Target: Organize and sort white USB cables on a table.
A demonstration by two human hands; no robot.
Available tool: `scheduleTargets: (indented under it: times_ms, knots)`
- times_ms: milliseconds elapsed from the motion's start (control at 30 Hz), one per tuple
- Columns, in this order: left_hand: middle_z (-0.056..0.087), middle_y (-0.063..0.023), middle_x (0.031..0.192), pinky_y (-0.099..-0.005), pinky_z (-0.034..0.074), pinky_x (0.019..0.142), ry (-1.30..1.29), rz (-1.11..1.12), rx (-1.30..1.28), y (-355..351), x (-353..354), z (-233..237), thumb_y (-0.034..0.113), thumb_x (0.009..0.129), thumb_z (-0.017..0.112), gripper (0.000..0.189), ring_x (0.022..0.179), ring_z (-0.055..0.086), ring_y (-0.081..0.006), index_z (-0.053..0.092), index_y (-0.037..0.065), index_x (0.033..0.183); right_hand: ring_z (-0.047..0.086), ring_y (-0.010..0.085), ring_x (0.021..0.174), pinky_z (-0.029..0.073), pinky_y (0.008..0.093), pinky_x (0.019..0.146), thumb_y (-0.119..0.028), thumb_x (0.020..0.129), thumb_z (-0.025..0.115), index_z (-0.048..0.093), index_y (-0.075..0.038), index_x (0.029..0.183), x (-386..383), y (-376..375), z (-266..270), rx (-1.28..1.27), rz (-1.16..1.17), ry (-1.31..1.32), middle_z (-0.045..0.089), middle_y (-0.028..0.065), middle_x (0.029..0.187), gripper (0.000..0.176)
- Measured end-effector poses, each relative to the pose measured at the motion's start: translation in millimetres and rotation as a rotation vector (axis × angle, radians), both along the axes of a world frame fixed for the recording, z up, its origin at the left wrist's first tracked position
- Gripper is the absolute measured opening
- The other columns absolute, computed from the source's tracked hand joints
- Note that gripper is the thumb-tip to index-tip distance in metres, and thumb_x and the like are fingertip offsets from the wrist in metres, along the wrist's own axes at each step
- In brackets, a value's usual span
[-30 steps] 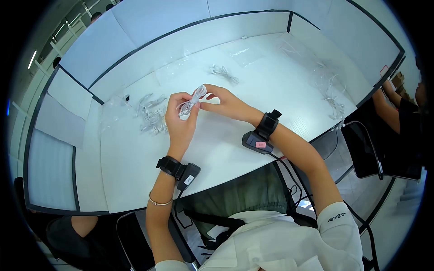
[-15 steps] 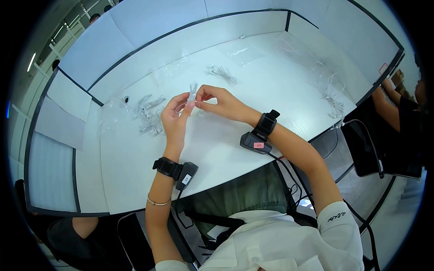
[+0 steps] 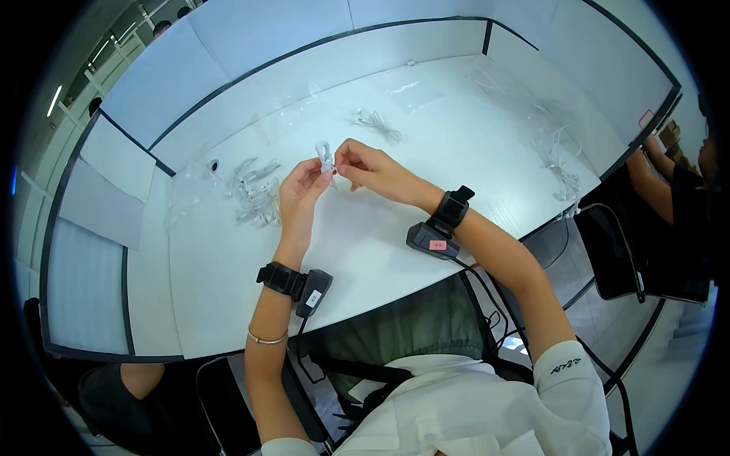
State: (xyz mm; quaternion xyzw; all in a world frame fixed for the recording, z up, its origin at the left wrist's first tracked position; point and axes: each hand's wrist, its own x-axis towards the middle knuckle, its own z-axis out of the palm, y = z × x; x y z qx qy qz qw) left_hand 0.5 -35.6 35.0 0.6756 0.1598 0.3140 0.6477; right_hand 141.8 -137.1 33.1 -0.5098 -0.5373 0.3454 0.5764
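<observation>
A small white cable bundle [image 3: 323, 150] stands up between my hands, its looped top showing above the fingertips. My left hand [image 3: 303, 190] pinches it from the left, low on the bundle. From the right, my right hand [image 3: 372, 171] closes thumb and finger at the bundle's side, on what looks like its end or tie; the fingers hide most of that part. Left of my left hand lies a pile of white cables [image 3: 257, 194] on the white table [image 3: 380, 228]. Beyond my hands sits one more coiled white cable [image 3: 376, 125].
Clear plastic bags [image 3: 414, 93] lie near the back panel. More white cables [image 3: 561, 167] with plastic are at the right edge. A small dark round object [image 3: 214, 166] is at the left. Low panels [image 3: 334, 57] fence the table. A person [image 3: 677, 178] sits at the right.
The bundle has turned so its loop shows more openly at the top. My left hand has shifted slightly right, and the fingers of both hands have adjusted around the bundle.
</observation>
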Motion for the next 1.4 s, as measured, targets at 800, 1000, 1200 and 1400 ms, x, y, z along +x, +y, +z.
scheduleTargets:
  times_ms: [800,1000,1200,1400]
  knots:
    - [0.056,-0.0047,0.097,-0.0239,0.038,0.084,-0.028,-0.092,0.063,5.5,5.5,-13.5,0.014,0.088,0.052,0.027,0.091,0.051,-0.0108,0.050,-0.002,0.110,0.047,0.0125,0.083,0.039,0.0267,0.078,-0.015,0.091,0.046,0.049,-0.005,0.093,7.3,-4.1,6.3,0.088,-0.087,-0.435,0.049,0.0041,0.090,0.011]
    - [0.056,-0.0037,0.096,-0.0236,0.037,0.083,-0.025,-0.085,0.065,3.8,5.6,-11.4,0.015,0.089,0.051,0.026,0.091,0.051,-0.0101,0.050,-0.001,0.110,0.048,0.0120,0.086,0.039,0.0269,0.081,-0.018,0.093,0.045,0.048,-0.004,0.095,7.8,-1.4,1.8,0.043,-0.065,-0.284,0.050,0.0041,0.091,0.014]
    - [0.055,-0.0027,0.094,-0.0231,0.036,0.081,-0.043,-0.060,0.071,6.7,6.4,-12.3,0.016,0.089,0.052,0.027,0.088,0.049,-0.0094,0.050,-0.001,0.109,0.049,0.0110,0.082,0.040,0.0260,0.077,-0.019,0.093,0.046,0.049,-0.003,0.096,5.2,-3.9,4.9,-0.028,-0.112,-0.302,0.053,0.0039,0.086,0.016]
    - [0.055,-0.0029,0.094,-0.0226,0.036,0.078,-0.060,-0.036,0.070,6.3,6.9,-10.7,0.018,0.088,0.053,0.028,0.086,0.049,-0.0091,0.050,-0.001,0.109,0.050,0.0119,0.078,0.040,0.0256,0.074,-0.020,0.092,0.046,0.050,-0.003,0.097,5.5,-4.4,5.5,0.008,-0.161,-0.351,0.054,0.0054,0.083,0.018]
